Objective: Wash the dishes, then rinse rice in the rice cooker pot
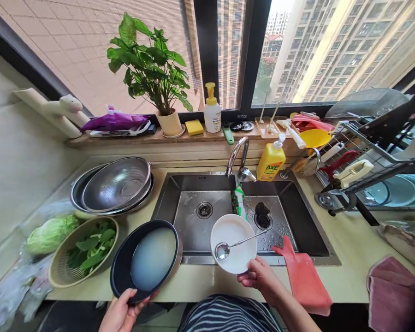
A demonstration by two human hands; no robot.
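Note:
My left hand grips the near rim of a dark-lined pot, thumb over the edge. Cloudy, whitish water lies inside the pot, which is at the counter's front edge, left of the sink. In my right hand is a white bowl, pinched at its near right rim. A metal spoon rests in the bowl, its handle sticking out to the right. The bowl is over the front edge of the double sink, covering part of the divider.
Coral rubber gloves drape over the sink's front right edge. A dark scrubber lies by the right drain. Left stand metal colanders and a basket of greens. Behind are a faucet and a yellow soap bottle; a dish rack stands right.

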